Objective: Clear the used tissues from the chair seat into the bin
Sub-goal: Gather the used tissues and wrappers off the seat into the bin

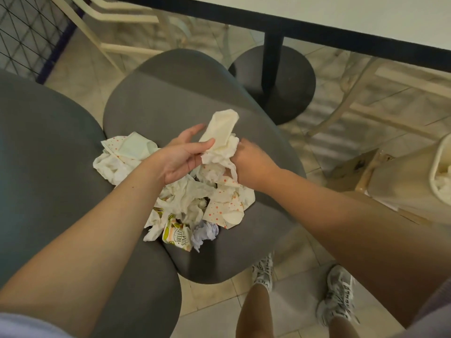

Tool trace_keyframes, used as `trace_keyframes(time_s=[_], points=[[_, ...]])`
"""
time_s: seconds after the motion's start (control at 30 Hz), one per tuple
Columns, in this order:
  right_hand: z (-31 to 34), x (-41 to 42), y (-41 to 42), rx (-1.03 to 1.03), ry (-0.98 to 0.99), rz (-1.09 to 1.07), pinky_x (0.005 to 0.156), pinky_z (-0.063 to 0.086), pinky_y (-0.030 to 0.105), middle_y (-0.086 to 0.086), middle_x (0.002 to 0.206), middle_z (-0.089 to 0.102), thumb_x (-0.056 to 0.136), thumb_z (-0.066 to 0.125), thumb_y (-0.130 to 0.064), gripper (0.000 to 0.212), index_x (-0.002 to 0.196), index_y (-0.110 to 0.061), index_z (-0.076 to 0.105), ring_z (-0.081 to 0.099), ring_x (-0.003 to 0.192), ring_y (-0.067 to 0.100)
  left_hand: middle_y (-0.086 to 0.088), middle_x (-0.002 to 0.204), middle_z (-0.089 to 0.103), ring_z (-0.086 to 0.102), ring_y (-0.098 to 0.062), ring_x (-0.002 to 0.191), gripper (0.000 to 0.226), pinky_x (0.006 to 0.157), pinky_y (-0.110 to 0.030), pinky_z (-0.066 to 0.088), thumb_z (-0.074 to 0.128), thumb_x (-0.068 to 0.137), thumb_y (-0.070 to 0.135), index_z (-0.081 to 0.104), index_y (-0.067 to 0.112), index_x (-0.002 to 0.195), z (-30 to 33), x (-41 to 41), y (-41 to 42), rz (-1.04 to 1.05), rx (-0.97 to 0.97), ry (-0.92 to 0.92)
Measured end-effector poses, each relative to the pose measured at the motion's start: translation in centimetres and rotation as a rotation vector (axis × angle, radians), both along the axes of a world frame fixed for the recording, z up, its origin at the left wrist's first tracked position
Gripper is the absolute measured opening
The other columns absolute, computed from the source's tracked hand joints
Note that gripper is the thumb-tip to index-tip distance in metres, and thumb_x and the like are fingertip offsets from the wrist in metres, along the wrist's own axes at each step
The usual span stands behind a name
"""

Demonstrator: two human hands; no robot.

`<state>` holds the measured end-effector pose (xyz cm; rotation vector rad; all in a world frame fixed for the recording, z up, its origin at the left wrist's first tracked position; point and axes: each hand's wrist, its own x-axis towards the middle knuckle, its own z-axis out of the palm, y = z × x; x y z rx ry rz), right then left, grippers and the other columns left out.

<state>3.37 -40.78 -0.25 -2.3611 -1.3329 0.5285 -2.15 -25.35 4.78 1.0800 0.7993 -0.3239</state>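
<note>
I've got my left hand (181, 158) pinching the lower end of a long cream piece (218, 134) between thumb and fingers, its long axis running up and to the right from the grip, toward the frame's centre top. My right hand (247, 164) is right beside it, fingers curled down into a crumpled white wad (217, 154) that touches the same piece (whether that fist is fully closed on it, I can't tell). Below both hands the tissue pile (195, 198) spreads across the grey chair seat (170, 93), trailing toward the lower centre, with one loose cluster off to the left. The bin (439, 172) sits at the far right edge, well apart from the seat. So the carry goes rightward, and I judge my right hand the nearer one for it.
</note>
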Motion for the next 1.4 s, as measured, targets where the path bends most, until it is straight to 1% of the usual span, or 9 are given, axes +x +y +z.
trace_keyframes(time_s=[0.1,0.27,0.47,0.57,0.67,0.77,1.07,1.27,1.4], points=[[0.3,0.1,-1.5,0.024,-0.030,-0.003,0.071,0.033,0.030,0.015,0.102,0.064,0.085,0.059,-0.026,0.030,0.109,-0.010,0.063,0.058,0.087,0.036,-0.008,0.117,0.062,0.069,-0.013,0.091,0.050,0.071,-0.021,0.057,0.062,0.081,0.000,0.046,0.012,0.128,0.5,0.7,-1.1,-0.041,0.088,0.022],[0.7,1.6,-4.2,0.003,0.011,-0.073,0.081,0.051,0.039,0.009,0.111,0.058,0.087,0.046,-0.042,0.036,0.115,-0.021,0.057,0.053,0.098,0.028,-0.007,0.104,0.067,0.070,-0.014,0.085,0.024,0.068,-0.023,0.057,0.060,0.084,0.000,0.056,0.011,0.105,1.4,2.4,-3.6,0.051,0.134,-0.030],[2.3,3.7,-11.8,0.037,0.059,-0.290,0.077,0.047,0.034,0.014,0.117,0.048,0.085,0.055,-0.018,0.025,0.109,-0.010,0.055,0.050,0.101,0.029,-0.003,0.118,0.061,0.062,-0.024,0.106,0.029,0.086,-0.040,0.055,0.065,0.082,0.004,0.054,0.021,0.103,2.0,4.1,-7.7,-0.075,0.375,-0.025],[3.2,4.2,-16.8,0.113,0.102,-0.355,0.079,0.049,0.042,0.017,0.109,0.051,0.079,0.053,-0.015,0.015,0.092,-0.008,0.056,0.051,0.100,0.035,-0.003,0.116,0.061,0.062,-0.024,0.106,0.029,0.075,-0.036,0.059,0.065,0.081,0.002,0.053,0.020,0.101,2.6,4.9,-12.1,-0.091,0.426,-0.098],[3.8,4.4,-21.6,0.122,0.111,-0.433,0.081,0.050,0.043,0.015,0.114,0.054,0.079,0.055,-0.017,0.016,0.094,-0.012,0.058,0.052,0.105,0.035,-0.004,0.116,0.061,0.061,-0.021,0.106,0.032,0.077,-0.036,0.058,0.070,0.079,0.007,0.054,0.024,0.101,3.2,5.8,-16.8,-0.124,0.570,-0.182],[4.5,4.7,-27.3,0.190,0.103,-0.543,0.081,0.050,0.043,0.017,0.105,0.057,0.079,0.060,-0.014,0.021,0.099,-0.009,0.066,0.054,0.100,0.036,0.003,0.104,0.062,0.062,-0.014,0.098,0.033,0.070,-0.022,0.058,0.071,0.079,0.009,0.053,0.024,0.103,4.0,6.9,-22.5,-0.181,0.712,-0.282],[4.0,5.6,-44.1,0.183,0.089,-0.804,0.074,0.046,0.040,0.016,0.097,0.053,0.079,0.062,-0.011,0.030,0.109,-0.010,0.065,0.051,0.093,0.031,0.014,0.095,0.060,0.060,0.000,0.085,0.027,0.069,-0.016,0.054,0.069,0.082,0.018,0.053,0.035,0.094,3.6,10.9,-40.2,-0.470,0.818,-0.491],[2.2,6.0,-51.3,-0.031,0.056,-0.879,0.091,0.043,0.041,0.021,0.124,0.047,0.084,0.045,0.008,0.038,0.118,-0.005,0.058,0.038,0.119,0.034,0.002,0.102,0.060,0.055,-0.012,0.096,0.021,0.081,-0.014,0.040,0.062,0.084,0.004,0.066,0.012,0.103,-0.4,13.3,-46.3,-0.854,1.064,-0.597],[1.2,5.8,-52.4,-0.042,0.127,-0.863,0.102,0.038,0.049,0.020,0.142,0.036,0.081,0.042,0.012,0.048,0.123,-0.006,0.054,0.029,0.132,0.034,-0.009,0.122,0.056,0.048,-0.022,0.118,0.041,0.100,-0.022,0.034,0.046,0.084,-0.013,0.064,0.009,0.114,-3.1,13.9,-47.2,-1.104,1.157,-0.600]])
